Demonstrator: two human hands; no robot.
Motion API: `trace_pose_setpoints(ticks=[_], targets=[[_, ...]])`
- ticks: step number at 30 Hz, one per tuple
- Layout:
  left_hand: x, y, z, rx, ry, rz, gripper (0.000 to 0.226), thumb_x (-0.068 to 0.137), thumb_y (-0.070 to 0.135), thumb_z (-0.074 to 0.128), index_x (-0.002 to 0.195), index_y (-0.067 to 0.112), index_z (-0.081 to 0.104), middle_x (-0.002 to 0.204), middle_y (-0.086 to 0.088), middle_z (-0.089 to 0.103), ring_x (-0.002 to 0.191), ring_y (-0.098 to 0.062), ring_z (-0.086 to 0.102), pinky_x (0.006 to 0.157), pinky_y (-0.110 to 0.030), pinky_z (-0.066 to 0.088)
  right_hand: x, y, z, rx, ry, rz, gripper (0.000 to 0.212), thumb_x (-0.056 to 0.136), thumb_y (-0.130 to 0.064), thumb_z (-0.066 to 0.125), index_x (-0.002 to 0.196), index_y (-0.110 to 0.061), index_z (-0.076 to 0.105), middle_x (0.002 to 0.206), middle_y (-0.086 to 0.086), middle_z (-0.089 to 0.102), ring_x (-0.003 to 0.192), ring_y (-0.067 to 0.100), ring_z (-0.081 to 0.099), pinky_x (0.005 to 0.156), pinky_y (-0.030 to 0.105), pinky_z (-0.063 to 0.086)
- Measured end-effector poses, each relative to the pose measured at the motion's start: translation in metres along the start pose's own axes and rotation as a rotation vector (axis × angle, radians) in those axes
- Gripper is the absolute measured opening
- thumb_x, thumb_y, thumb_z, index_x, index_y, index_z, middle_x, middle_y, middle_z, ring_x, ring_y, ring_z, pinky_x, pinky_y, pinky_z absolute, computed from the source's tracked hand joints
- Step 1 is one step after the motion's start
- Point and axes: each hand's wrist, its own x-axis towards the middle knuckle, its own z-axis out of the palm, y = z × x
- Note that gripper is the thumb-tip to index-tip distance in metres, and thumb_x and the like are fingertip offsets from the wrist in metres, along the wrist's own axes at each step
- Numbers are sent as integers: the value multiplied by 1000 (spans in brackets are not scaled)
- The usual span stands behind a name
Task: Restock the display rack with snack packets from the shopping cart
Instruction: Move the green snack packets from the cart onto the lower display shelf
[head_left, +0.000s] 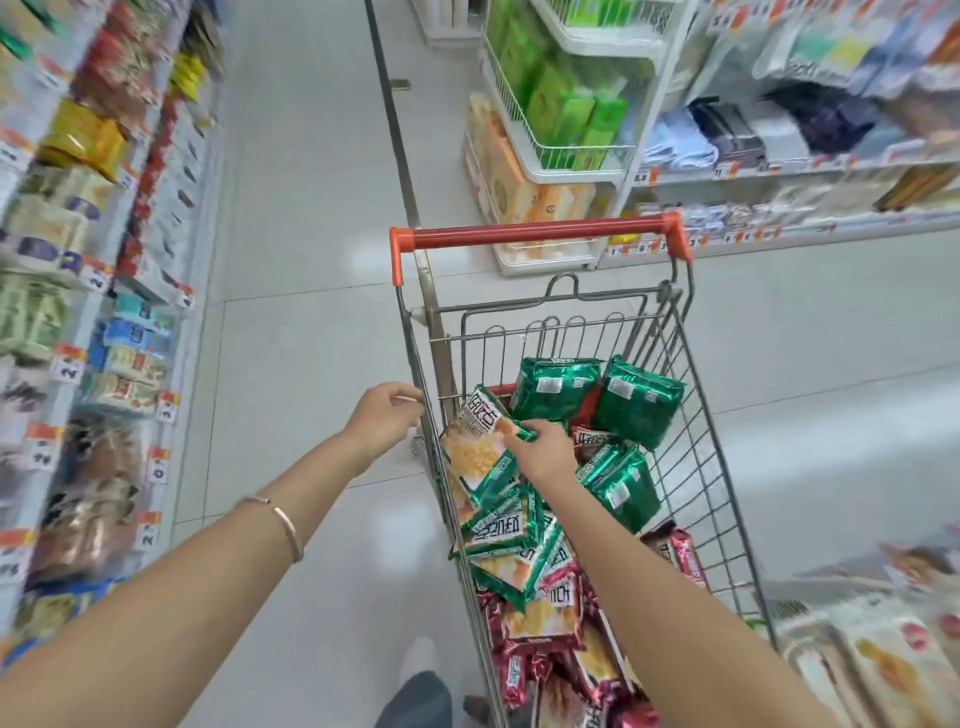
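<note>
While my left hand (384, 422) grips the cart (535, 235) at nine o'clock, my right hand (543, 453) only pinches a packet (480, 441) that may slip.

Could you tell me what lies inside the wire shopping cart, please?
Green foil snack packets at the far end, red foil snack packets nearer; whatever lies beneath is covered.

Cart colours noted.
Cart handle (537, 234) finished in orange-red; far snack packets (636, 405) printed foil green, near packets (514, 675) crimson.
</note>
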Motion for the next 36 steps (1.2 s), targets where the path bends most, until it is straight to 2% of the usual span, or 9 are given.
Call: trace_pose_setpoints(ticks=[4,8,13,16,21,25,29,34,36], targets=[[-7,-3,9,54,12,50,36,92,23,69,123,8,60,105,-4,62,99,-20,58,83,-30,47,-23,6,-63,187,38,-134,38,94,-32,65,124,-10,65,86,-2,69,57,20,56,51,26,45],[-31,22,55,27,-331,-15,80,61,59,83,124,17,58,114,3,68,97,-15,67,81,-27,53,-20,23,-123,608,-330,3,28,85,-12,70,113,-17,66,112,9,65,99,27,59,84,30,47],[-43,22,101,-307,-509,-274,35,89,40,65,106,9,64,99,-9,74,88,-23,69,94,-40,54,3,80,-137,745,-424,133,40,100,-28,54,137,-11,53,128,14,62,115,29,61,101,41,47],[-42,10,117,-327,-326,-271,28,97,36,58,103,9,65,88,-8,75,83,-23,70,82,-37,58,23,118,-118,330,-165,237,44,97,-19,56,140,-12,47,126,16,61,109,33,63,94,43,54],[-51,-11,125,-357,-153,-260,29,99,38,55,95,15,70,85,-9,75,81,-24,68,76,-35,56,45,152,-75,-308,-460,179,81,102,-45,43,154,-31,-18,91,12,62,63,21,56,70,37,55],[-63,-20,125,-336,-132,-254,31,98,43,55,93,16,70,91,-10,75,90,-26,68,94,-42,52,47,172,-55,-516,-236,178,88,92,-66,47,157,-25,4,151,30,27,113,40,59,98,46,50],[-72,-20,128,-327,-86,-270,36,97,46,56,106,12,66,85,-7,75,81,-23,69,78,-34,54,30,181,-63,-384,-43,116,75,90,-53,62,141,-4,38,147,25,31,88,30,63,81,35,54],[-84,-13,136,-364,-40,-271,41,96,45,58,117,10,63,97,-12,75,88,-27,69,74,-33,55,24,191,-78,-512,-112,-13,67,100,-35,52,154,-31,12,147,31,33,77,25,66,59,33,53],[-88,-12,139,-369,-34,-269,41,96,44,58,118,9,62,102,-16,74,91,-28,68,74,-33,54,23,191,-85,-545,-185,4,63,103,-31,45,156,-32,11,156,34,15,97,30,68,74,35,58]])
